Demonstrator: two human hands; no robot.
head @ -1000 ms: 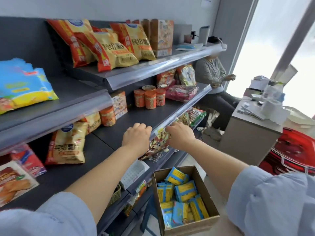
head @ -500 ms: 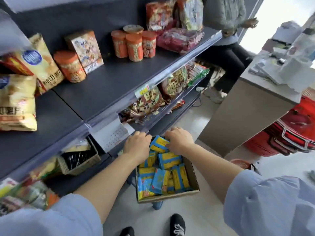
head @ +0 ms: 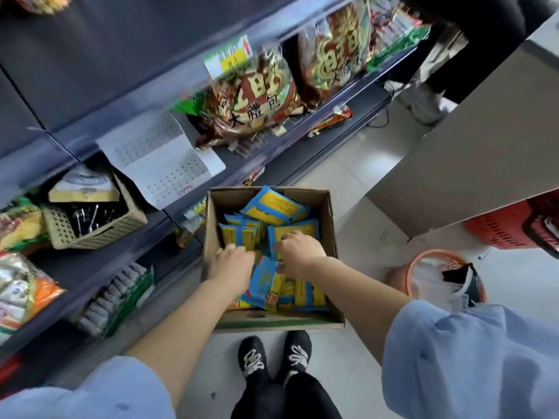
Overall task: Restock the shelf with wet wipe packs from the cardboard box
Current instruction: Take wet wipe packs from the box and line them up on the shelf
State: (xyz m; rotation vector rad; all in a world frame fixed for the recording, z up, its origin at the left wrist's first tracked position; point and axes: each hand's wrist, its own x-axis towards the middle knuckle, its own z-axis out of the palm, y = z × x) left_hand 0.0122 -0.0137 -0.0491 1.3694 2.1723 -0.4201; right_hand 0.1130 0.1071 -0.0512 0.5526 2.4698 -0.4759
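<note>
An open cardboard box (head: 330,219) stands on the floor in front of my feet, beside the dark shelf unit (head: 99,71). Several blue and yellow wet wipe packs (head: 273,207) lie in a loose heap inside it. Both of my hands are down in the box. My left hand (head: 231,261) rests on the packs near the box's left wall, its fingers curled down among them. My right hand (head: 299,249) is over the middle of the heap, fingers curled onto a pack. Whether either hand grips a pack is hidden by the hands themselves.
Large brown snack bags (head: 254,95) fill the shelf level above the box. A woven basket (head: 90,219) with dark items sits on the shelf to the left. A grey counter (head: 472,152) stands right. An orange bin (head: 435,276) and red baskets (head: 514,225) sit beyond it.
My view has tilted down from the upper shelves to the box. Both hands dropped from the shelf edge into the box and have sunk deeper among the packs.
</note>
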